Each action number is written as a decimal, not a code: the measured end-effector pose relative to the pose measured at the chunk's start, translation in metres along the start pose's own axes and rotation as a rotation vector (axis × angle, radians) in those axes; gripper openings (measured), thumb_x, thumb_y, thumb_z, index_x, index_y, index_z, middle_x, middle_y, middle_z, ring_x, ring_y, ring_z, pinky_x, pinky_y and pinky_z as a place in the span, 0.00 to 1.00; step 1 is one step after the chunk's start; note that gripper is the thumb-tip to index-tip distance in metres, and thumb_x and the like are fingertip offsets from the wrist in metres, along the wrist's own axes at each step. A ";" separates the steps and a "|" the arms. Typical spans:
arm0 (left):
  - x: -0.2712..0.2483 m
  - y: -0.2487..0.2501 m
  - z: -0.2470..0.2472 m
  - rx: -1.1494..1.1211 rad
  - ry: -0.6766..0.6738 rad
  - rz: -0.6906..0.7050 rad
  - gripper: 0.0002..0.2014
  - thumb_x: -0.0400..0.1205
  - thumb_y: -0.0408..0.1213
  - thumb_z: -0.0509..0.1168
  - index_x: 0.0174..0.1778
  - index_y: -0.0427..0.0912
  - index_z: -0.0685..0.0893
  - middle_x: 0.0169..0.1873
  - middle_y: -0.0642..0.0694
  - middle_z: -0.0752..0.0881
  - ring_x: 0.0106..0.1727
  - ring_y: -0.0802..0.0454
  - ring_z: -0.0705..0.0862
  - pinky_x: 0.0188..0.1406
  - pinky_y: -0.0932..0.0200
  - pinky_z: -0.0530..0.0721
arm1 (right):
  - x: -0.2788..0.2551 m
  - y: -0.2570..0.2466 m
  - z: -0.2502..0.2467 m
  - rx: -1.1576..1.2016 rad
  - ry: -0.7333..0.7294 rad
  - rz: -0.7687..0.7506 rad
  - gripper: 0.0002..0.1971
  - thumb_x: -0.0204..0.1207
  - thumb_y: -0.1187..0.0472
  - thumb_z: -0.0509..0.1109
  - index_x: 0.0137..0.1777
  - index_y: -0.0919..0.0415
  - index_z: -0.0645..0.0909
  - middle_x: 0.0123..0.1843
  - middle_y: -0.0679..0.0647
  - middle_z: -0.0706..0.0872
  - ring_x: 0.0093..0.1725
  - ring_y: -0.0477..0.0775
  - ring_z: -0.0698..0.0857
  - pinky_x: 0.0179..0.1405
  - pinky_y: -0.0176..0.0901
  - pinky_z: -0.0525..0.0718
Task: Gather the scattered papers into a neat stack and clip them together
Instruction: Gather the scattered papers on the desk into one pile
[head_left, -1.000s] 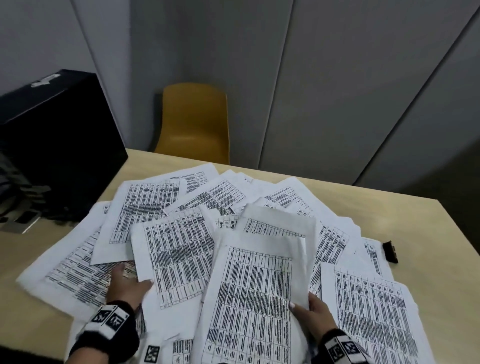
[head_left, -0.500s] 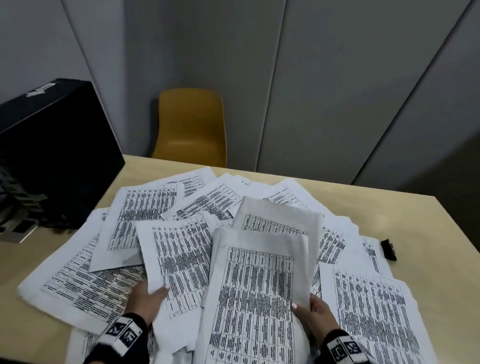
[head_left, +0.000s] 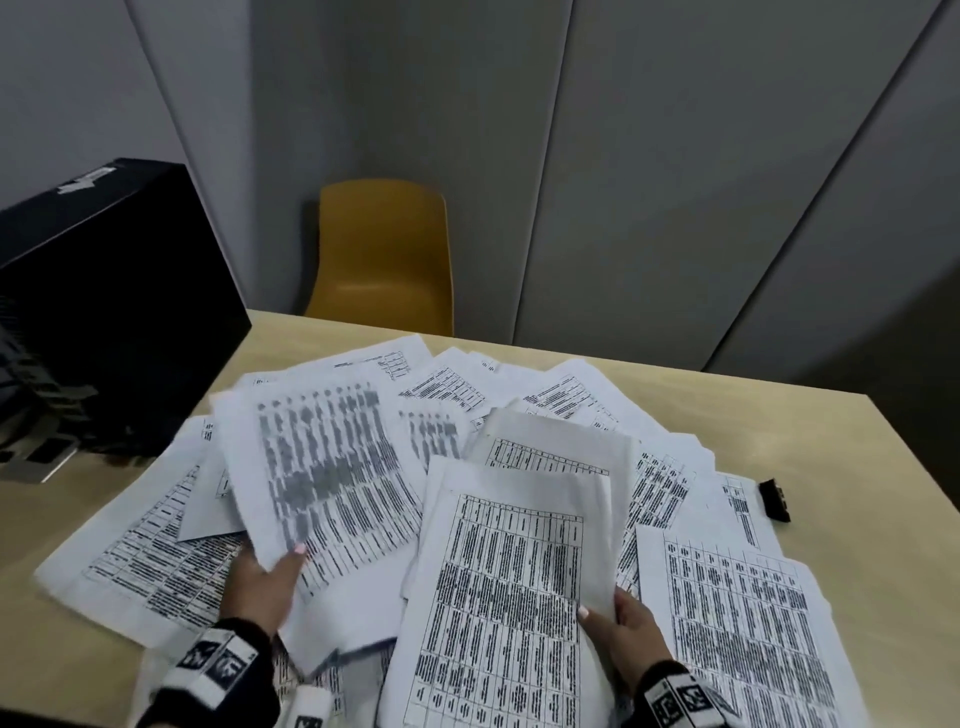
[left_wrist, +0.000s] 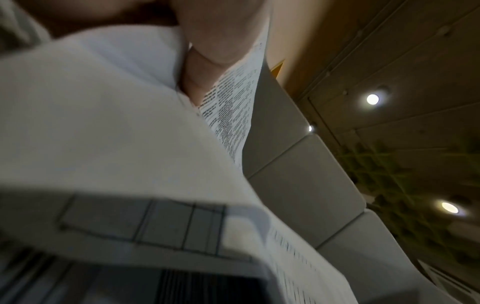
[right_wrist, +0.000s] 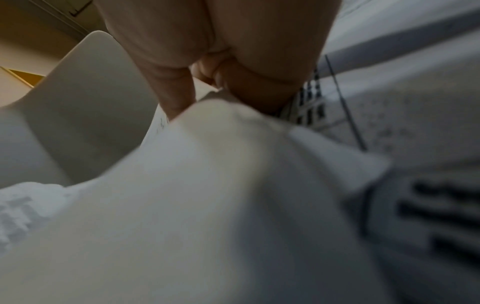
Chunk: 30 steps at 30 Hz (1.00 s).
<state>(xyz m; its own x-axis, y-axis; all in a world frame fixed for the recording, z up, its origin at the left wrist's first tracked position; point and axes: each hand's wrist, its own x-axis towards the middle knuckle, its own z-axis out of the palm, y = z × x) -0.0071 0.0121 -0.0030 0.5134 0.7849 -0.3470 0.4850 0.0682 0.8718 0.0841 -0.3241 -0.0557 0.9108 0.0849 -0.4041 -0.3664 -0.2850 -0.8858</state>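
Papers (head_left: 524, 410) lie fanned across the table (head_left: 831, 436). Left hand (head_left: 262, 579) pinches a raised blurred sheet (head_left: 322, 467); right hand (head_left: 631, 636) grips a gathered bundle (head_left: 504, 597) at the near edge. Black clip (head_left: 775, 500) sits by the right edge.

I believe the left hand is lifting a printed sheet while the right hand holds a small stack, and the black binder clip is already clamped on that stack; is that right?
Not quite: the black binder clip is not on the stack. The head view shows it lying loose on the table, to the right of the papers. The rest holds: the left hand lifts a printed sheet and the right hand holds the stack.
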 end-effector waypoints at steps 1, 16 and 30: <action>0.004 0.008 -0.006 -0.037 0.046 0.001 0.12 0.81 0.34 0.64 0.57 0.30 0.79 0.48 0.36 0.82 0.49 0.38 0.79 0.54 0.47 0.76 | 0.000 0.000 0.000 -0.006 -0.001 0.000 0.10 0.71 0.74 0.71 0.42 0.56 0.82 0.34 0.47 0.89 0.38 0.55 0.85 0.40 0.44 0.80; 0.000 0.073 -0.007 -0.417 0.327 0.010 0.22 0.78 0.44 0.68 0.63 0.36 0.74 0.54 0.32 0.84 0.53 0.30 0.84 0.53 0.37 0.83 | -0.002 -0.001 0.001 -0.106 -0.002 -0.063 0.12 0.71 0.73 0.70 0.38 0.53 0.80 0.35 0.48 0.87 0.35 0.49 0.83 0.32 0.37 0.76; -0.024 0.006 0.036 0.151 -0.374 -0.029 0.18 0.79 0.30 0.66 0.65 0.34 0.77 0.59 0.35 0.84 0.54 0.43 0.81 0.64 0.47 0.76 | -0.008 -0.016 -0.001 0.058 -0.177 0.256 0.18 0.80 0.46 0.60 0.50 0.61 0.83 0.48 0.62 0.89 0.49 0.60 0.86 0.52 0.47 0.83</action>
<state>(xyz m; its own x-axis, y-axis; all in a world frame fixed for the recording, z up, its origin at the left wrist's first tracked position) 0.0091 -0.0287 -0.0015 0.7066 0.5034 -0.4973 0.5876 -0.0259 0.8087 0.0831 -0.3215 -0.0382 0.7422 0.1842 -0.6444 -0.5943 -0.2637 -0.7598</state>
